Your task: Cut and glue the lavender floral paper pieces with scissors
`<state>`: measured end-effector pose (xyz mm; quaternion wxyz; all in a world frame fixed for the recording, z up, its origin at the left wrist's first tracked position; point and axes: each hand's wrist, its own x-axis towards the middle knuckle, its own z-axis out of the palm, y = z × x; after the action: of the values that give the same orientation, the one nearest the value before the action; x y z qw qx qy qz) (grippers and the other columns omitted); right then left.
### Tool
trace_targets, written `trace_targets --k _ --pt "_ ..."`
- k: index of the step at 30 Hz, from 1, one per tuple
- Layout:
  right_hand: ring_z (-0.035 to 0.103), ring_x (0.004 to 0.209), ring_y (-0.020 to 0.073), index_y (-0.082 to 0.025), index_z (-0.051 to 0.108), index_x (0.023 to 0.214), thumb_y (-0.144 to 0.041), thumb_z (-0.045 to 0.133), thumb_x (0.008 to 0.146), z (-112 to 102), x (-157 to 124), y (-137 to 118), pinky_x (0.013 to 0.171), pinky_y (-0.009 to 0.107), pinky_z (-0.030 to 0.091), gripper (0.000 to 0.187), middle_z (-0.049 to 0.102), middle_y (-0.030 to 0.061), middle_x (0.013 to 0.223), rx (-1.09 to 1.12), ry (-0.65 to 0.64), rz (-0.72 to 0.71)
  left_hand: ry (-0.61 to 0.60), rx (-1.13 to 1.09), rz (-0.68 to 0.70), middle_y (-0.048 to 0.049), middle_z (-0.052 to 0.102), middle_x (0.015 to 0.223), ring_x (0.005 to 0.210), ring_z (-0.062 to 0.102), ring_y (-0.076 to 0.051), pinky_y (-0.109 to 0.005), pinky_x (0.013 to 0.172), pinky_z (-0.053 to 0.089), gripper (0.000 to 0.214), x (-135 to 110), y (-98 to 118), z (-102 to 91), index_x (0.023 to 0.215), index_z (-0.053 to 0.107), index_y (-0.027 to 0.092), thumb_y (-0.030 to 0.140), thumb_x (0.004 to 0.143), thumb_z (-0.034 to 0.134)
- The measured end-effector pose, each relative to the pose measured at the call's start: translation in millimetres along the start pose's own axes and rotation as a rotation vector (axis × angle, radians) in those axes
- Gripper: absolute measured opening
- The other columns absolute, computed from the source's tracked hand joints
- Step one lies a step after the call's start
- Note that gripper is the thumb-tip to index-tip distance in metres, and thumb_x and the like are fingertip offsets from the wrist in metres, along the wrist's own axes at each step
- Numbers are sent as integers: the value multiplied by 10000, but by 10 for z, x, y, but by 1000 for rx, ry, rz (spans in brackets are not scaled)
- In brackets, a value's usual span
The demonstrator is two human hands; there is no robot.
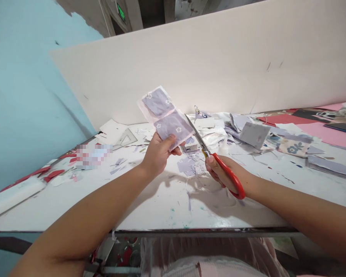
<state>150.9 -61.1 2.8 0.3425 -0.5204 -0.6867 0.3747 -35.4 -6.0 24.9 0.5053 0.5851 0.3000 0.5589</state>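
Pinched between the thumb and fingers of my left hand (158, 156) is a lilac fabric piece (173, 125) with small white flowers and a pale border, held up above the table. It shows two lilac panels with a pale strip between them. My right hand (222, 171) grips red-handled scissors (227, 175). Their blades point up and to the left, lying along the right edge of the fabric piece. I cannot tell whether the blades are cutting into it. Small lilac and white scraps (190, 165) lie on the table below both hands.
A white table (161, 211) ends in front at a dark edge. Behind it stands a pale panel (204, 65). Heaped scraps (213, 127) lie at the back. A clear set square (127, 137) lies left, a white roll (15, 196) further left. Pink sheets (328, 134) lie right.
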Motion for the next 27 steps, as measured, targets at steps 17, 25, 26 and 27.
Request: trace_targets --k 17,25,26,27 --pt "296 354 62 -203 344 623 -756 263 691 7 37 23 350 214 313 563 289 -76 474 88 -66 109 -47 39 -25 11 602 660 459 503 -62 -232 523 409 188 -34 -15 13 872 422 180 277 744 520" --pt "285 450 88 -200 415 700 -698 230 758 25 37 73 367 216 317 534 298 -45 560 65 -57 -38 -32 45 -55 19 583 631 443 499 -67 -229 492 412 174 -55 -39 45 868 429 172 237 733 518" --pt "283 454 89 -200 424 717 -699 223 758 27 44 92 363 216 309 540 297 -44 569 75 -51 -42 -33 45 -69 19 584 629 440 499 -67 -229 490 414 175 -59 -49 54 868 430 172 234 732 520" --pt "282 453 89 -199 429 731 -701 219 757 27 50 109 359 215 303 544 296 -44 574 86 -42 -41 -36 44 -77 18 586 630 440 501 -68 -230 491 417 173 -62 -61 62 867 430 172 234 733 520"
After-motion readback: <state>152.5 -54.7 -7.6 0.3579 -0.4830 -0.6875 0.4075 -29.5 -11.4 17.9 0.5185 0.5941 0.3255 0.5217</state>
